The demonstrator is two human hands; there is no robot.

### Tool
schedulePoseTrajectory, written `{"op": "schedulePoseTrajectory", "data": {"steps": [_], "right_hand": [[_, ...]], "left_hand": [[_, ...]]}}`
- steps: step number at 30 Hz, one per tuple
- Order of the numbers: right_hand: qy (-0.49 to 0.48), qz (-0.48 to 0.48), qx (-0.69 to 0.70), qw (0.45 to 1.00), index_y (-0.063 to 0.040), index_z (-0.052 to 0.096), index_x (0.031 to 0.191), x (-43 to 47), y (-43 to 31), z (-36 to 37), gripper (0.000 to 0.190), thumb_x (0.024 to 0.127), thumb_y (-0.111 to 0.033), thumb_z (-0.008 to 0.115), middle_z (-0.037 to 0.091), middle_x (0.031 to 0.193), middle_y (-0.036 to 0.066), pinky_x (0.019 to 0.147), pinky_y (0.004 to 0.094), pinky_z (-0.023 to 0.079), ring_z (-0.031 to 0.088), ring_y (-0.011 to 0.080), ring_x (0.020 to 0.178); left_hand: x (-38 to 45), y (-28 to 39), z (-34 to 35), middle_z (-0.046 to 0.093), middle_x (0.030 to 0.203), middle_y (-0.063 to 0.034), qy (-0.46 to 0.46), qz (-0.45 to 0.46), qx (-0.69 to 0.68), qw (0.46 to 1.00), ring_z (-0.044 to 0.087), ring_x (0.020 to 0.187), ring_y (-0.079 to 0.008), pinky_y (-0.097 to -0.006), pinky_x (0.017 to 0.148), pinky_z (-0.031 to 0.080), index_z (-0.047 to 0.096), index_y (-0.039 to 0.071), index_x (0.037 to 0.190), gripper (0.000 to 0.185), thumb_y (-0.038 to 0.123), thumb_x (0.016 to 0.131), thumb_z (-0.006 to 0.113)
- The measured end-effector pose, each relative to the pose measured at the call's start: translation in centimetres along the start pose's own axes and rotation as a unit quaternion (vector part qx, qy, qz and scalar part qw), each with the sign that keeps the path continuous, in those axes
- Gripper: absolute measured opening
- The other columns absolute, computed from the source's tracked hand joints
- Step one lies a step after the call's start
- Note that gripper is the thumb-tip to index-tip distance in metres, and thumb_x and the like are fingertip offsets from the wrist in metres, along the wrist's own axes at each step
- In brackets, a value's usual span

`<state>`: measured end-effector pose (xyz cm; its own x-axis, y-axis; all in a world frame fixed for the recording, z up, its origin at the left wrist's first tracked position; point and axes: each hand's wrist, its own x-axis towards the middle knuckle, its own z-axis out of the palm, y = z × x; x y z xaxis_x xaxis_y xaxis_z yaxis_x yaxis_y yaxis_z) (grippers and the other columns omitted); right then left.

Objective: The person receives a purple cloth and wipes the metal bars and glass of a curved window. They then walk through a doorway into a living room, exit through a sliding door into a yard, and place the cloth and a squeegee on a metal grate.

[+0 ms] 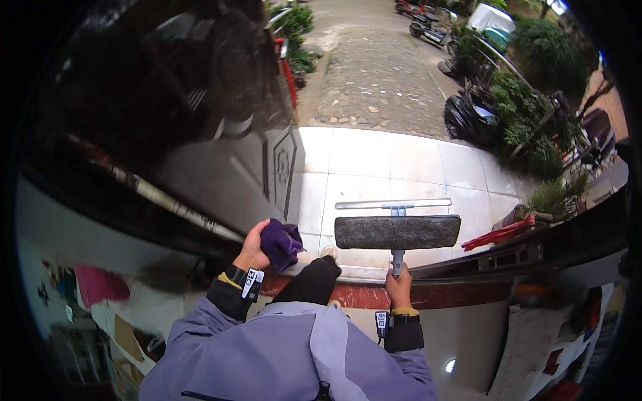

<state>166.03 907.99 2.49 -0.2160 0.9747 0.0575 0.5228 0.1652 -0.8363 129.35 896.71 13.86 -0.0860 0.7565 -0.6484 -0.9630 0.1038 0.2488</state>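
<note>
My left hand [255,246] is closed round a bunched purple cloth [282,244], beside the edge of a dark glossy door panel [225,170]. In my right hand [399,286] is the grey handle of a window squeegee [397,232]. Its wide head points away from me, with a dark fuzzy pad nearer me and a thin pale blade bar beyond it. The head is over white floor tiles [361,155] outside the doorway. Part of the handle is hidden in my fist.
A dark red stone threshold [441,295] crosses under me, one foot beyond it. Outside lie a cobbled path [381,80], black plastic bags [469,118], plants and a parked scooter [431,30]. A red folded item [499,233] lies by the right door frame. Indoors, cardboard [128,338] is at left.
</note>
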Motion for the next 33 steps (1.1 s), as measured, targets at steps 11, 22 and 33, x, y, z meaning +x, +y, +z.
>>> {"op": "schedulePoseTrajectory", "data": {"steps": [11,22,33], "right_hand": [[0.022,0.191,0.045,0.980,-0.005,0.054,0.101,6.8,2.2,-0.6,0.021,0.080,-0.003,0.052,0.058,0.076,0.018,0.066,0.0431,0.047,0.060,0.0287,0.072],[0.199,0.200,0.017,0.959,0.000,0.051,0.096,7.0,-5.7,-2.1,0.018,0.080,-0.006,0.056,0.059,0.079,0.024,0.069,0.0458,0.047,0.061,0.0428,0.079],[0.326,0.191,0.031,0.926,-0.001,0.052,0.096,9.8,-5.9,-0.1,0.017,0.080,-0.005,0.056,0.059,0.081,0.024,0.071,0.0441,0.047,0.062,0.0410,0.082]], "left_hand": [[18.9,6.8,6.6,0.068,0.081,-0.0127,0.008,-0.040,0.161,0.986,0.066,0.080,-0.0293,-0.0436,0.085,0.051,0.064,0.003,0.084,0.036,0.032,0.093,0.045],[32.1,8.1,15.1,0.068,0.104,-0.0107,-0.155,-0.212,0.309,0.914,0.063,0.097,-0.0317,-0.0480,0.092,0.048,0.064,0.005,0.108,0.045,0.042,0.087,0.050],[33.1,1.1,24.5,0.066,0.113,-0.0121,-0.258,-0.265,0.424,0.827,0.061,0.105,-0.0336,-0.0497,0.097,0.046,0.063,0.006,0.113,0.047,0.042,0.086,0.050]]}}
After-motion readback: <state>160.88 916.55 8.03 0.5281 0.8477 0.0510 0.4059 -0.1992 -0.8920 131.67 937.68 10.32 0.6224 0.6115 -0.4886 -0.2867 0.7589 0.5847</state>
